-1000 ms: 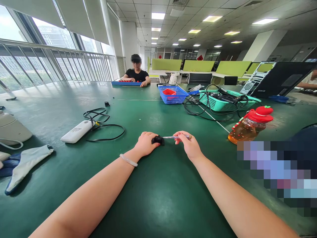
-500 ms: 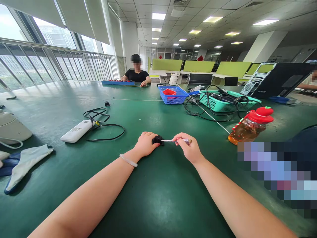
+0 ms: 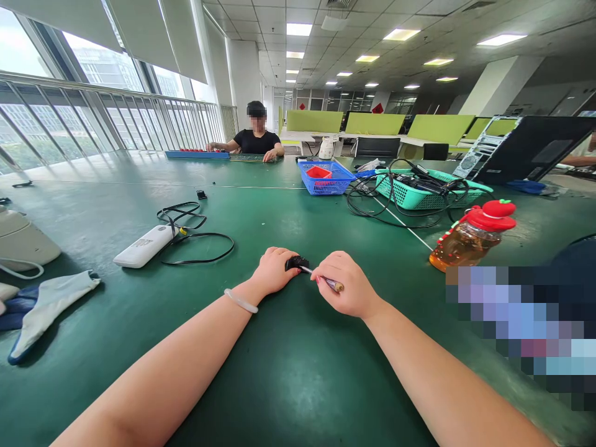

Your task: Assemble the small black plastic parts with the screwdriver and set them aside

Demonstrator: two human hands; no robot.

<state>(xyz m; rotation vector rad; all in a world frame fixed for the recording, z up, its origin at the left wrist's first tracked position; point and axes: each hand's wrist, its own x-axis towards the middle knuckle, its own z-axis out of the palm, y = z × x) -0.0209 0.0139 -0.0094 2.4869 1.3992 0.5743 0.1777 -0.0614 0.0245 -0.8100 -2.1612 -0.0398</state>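
The left hand (image 3: 274, 269) is resting on the green table (image 3: 288, 372), fingers curled onto a small black part (image 3: 296, 262), pinning it there. The right hand (image 3: 347, 285) is gripping a thin screwdriver (image 3: 326, 281), its tip touching the part, near a white box (image 3: 142, 246)

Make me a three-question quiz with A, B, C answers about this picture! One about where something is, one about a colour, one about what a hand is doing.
1. Where does the white remote lie?
A. on the table
B. in a basket
C. on a chair

2. What colour is the basket holding the red box?
A. yellow
B. blue
C. black

3. What is the right hand doing?
A. resting flat
B. gripping a thin tool
C. holding a bottle

Answers:
1 A, it rests on green tabletop.
2 B, blue mesh walls.
3 B, fingers wrap the tool.
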